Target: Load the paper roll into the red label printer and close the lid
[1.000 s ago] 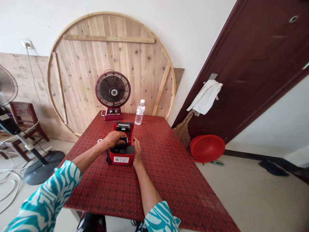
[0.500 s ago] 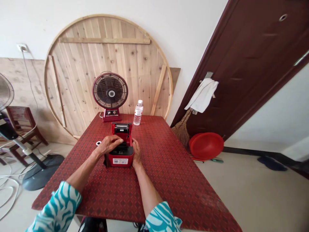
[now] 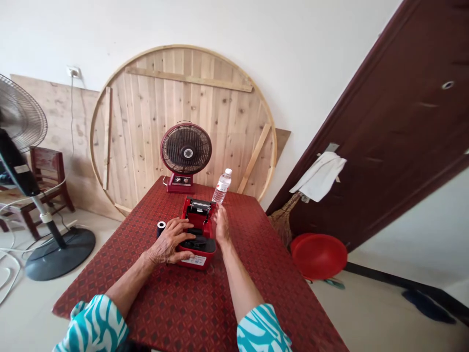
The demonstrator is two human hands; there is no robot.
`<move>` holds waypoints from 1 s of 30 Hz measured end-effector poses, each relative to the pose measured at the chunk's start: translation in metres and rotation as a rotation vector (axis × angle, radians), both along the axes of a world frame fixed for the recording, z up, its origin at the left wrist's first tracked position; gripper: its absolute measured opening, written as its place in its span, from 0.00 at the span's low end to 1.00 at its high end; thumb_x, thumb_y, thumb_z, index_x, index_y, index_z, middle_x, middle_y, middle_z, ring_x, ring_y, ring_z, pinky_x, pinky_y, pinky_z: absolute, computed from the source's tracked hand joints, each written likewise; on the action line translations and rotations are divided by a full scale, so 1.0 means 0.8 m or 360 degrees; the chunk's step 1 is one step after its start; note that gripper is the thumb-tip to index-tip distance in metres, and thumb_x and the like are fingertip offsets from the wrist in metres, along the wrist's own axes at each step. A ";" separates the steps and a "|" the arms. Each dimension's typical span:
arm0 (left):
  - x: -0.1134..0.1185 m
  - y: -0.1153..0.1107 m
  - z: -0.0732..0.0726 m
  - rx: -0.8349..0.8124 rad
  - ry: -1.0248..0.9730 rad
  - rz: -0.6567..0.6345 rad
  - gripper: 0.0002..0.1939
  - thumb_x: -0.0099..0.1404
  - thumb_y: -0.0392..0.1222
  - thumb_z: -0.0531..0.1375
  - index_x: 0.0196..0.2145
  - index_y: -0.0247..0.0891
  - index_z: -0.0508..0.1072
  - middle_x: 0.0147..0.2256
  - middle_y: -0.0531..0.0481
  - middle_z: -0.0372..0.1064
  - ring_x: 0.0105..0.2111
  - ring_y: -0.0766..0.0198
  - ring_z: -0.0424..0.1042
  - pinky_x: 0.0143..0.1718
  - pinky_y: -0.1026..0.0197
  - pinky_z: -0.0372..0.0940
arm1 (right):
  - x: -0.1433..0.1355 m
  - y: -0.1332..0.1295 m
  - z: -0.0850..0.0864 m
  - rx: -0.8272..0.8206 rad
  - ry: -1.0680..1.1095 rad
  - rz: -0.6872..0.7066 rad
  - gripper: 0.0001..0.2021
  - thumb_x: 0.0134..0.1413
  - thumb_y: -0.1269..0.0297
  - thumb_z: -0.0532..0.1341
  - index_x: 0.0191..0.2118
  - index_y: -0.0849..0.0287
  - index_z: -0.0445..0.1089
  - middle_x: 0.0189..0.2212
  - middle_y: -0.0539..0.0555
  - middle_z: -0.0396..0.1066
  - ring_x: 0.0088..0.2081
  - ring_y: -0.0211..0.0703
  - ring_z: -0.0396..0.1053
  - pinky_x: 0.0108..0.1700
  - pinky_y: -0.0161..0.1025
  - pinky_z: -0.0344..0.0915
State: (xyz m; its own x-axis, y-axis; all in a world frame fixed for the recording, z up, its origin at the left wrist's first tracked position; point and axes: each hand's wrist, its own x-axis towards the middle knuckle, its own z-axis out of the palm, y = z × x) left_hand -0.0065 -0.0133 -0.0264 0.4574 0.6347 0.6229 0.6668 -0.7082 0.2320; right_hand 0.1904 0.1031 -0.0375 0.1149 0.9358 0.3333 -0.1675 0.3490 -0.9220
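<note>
A small red-and-black printer point(image 3: 200, 245) stands on the table, its lid point(image 3: 200, 207) tilted up and back. A white label is on its front face. My left hand point(image 3: 170, 244) holds the printer by its left side, fingers across the opening and thumb at the front. At the right edge of the raised lid is my right hand point(image 3: 222, 226), its fingers bent around that edge; the fingertips are partly hidden. Left of the printer stands a small black roll point(image 3: 160, 229) with a white core.
A red table fan point(image 3: 187, 154) and a water bottle point(image 3: 222, 187) stand at the back of the patterned table point(image 3: 234, 293). Behind leans a round wooden board point(image 3: 234, 112). A floor fan point(image 3: 47, 220) is at left; a broom point(image 3: 284, 222) and red basin point(image 3: 320, 256) are at right.
My left hand has drawn back from inside the printer to its front left edge. My right hand has moved up from the printer's side to the lid. The view has shifted and tilted.
</note>
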 end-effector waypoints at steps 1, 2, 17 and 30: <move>-0.001 -0.001 0.000 0.0045 0.0001 0.0014 0.25 0.60 0.60 0.62 0.49 0.42 0.75 0.58 0.39 0.65 0.62 0.45 0.56 0.63 0.41 0.50 | 0.000 0.003 0.009 -0.0041 -0.0017 0.0015 0.26 0.53 0.40 0.54 0.49 0.52 0.71 0.52 0.54 0.72 0.52 0.49 0.69 0.53 0.49 0.63; -0.001 -0.001 -0.001 0.0088 -0.0004 0.0034 0.25 0.59 0.60 0.62 0.48 0.42 0.76 0.60 0.39 0.62 0.63 0.44 0.53 0.63 0.40 0.50 | 0.000 0.003 0.015 -0.0060 -0.0033 0.0025 0.26 0.53 0.40 0.54 0.48 0.52 0.72 0.52 0.54 0.72 0.51 0.48 0.69 0.53 0.48 0.62; -0.004 0.002 -0.015 0.0227 -0.0089 0.0300 0.38 0.54 0.66 0.63 0.54 0.37 0.69 0.63 0.31 0.54 0.62 0.39 0.54 0.61 0.37 0.50 | 0.013 -0.094 -0.034 0.0322 -0.0422 -0.0271 0.22 0.63 0.48 0.46 0.36 0.56 0.72 0.48 0.57 0.70 0.53 0.45 0.65 0.58 0.47 0.58; -0.004 -0.005 -0.009 -0.0037 -0.0238 0.0303 0.38 0.54 0.65 0.63 0.55 0.37 0.69 0.55 0.35 0.64 0.53 0.46 0.66 0.55 0.45 0.58 | 0.007 -0.100 -0.043 0.0285 -0.0378 -0.0323 0.24 0.63 0.47 0.46 0.37 0.57 0.73 0.48 0.58 0.70 0.53 0.47 0.66 0.59 0.48 0.57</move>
State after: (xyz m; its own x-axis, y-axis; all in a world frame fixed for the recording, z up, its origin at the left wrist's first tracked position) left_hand -0.0096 -0.0174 -0.0339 0.2318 0.7156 0.6590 0.7447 -0.5664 0.3531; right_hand 0.1963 0.0227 -0.0722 0.1921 0.8262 0.5296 0.1333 0.5127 -0.8481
